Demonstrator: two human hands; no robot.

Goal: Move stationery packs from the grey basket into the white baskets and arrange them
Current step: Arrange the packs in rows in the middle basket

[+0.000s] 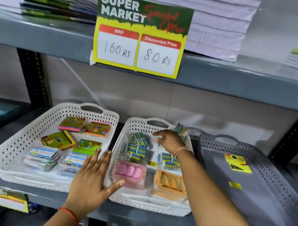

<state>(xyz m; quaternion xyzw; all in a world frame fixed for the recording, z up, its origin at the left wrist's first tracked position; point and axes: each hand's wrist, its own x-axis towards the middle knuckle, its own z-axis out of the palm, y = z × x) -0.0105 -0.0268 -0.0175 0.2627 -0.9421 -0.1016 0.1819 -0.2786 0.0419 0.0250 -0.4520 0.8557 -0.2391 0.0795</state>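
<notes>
Two white baskets sit side by side on the grey shelf. The left white basket (10, 152) holds colourful sticky-note packs (73, 124). The middle white basket (150, 204) holds blue eraser packs (137, 150), a pink pack (130, 173) and an orange pack (169, 184). My left hand (92, 179) hovers flat with fingers spread over the gap between the white baskets, thumb by the pink pack. My right hand (169, 140) reaches into the far end of the middle basket, fingers curled down onto a clear pack. Another blue pack (180, 130) sticks up behind it. The grey basket (265, 154) on the right shows only yellow labels (237, 162).
A yellow price sign (140, 35) hangs from the upper shelf edge (40, 34), low over the baskets. Paper stacks (214, 22) lie on that upper shelf. Black uprights (30, 77) stand at both sides. More goods hang below the shelf front.
</notes>
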